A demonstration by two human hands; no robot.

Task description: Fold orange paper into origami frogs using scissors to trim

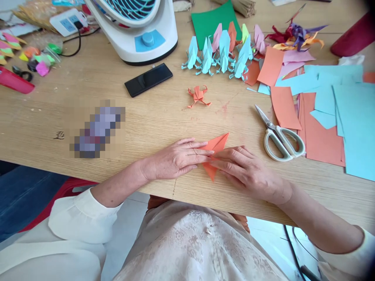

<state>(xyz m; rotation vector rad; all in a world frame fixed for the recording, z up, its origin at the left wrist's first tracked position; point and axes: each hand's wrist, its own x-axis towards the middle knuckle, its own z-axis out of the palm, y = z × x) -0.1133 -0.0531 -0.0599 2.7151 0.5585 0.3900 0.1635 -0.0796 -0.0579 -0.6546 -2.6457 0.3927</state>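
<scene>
Pressing orange paper (218,143), both hands (187,158) have open wood leftward.

Down and left of the black phone (148,80), I see only blocky blur over some object (98,130). Above the phone, the fan (137,27) is cut off; far right, so is a dark red thing (351,37). Below and right, the left hand (183,158) and right hand (249,171) partly hide orange paper (219,141).

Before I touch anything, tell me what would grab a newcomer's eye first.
Probably the light-blue folded figures toward the far side of the table, right of the white fan. Next, the bright orange folded paper under the left hand and right hand near the front edge, with scissors to its right.
</scene>
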